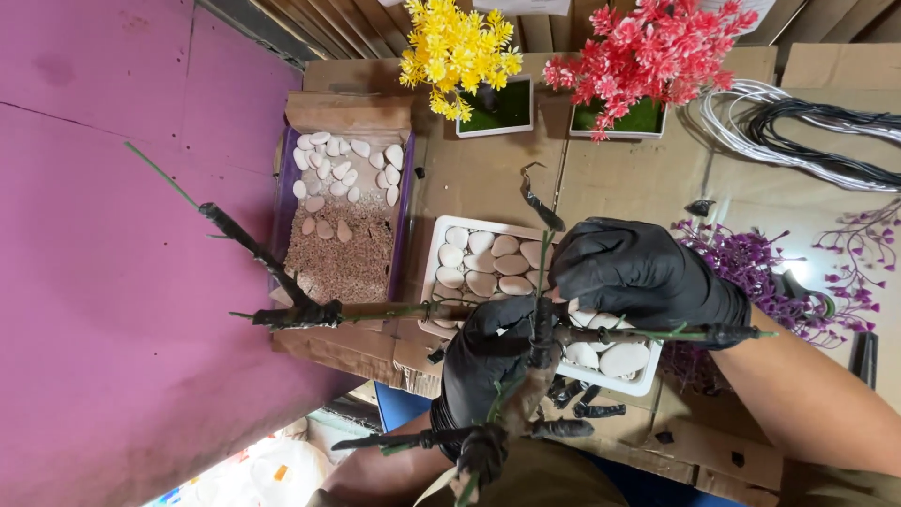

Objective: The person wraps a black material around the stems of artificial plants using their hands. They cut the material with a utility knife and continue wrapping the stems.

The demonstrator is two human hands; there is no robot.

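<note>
Centrally, a wire branch frame (526,352) is gripped by two black-gloved hands.
Its trunk is clenched by the left hand (488,361); the right hand (643,272) is closed around the upper stem, above a white pebble-filled tray (434,253).

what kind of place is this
Likely a small craft workbench for making artificial potted plants: finished yellow flowers and red flowers in pots, a tray of white pebbles, and cardboard covering the table.
</note>
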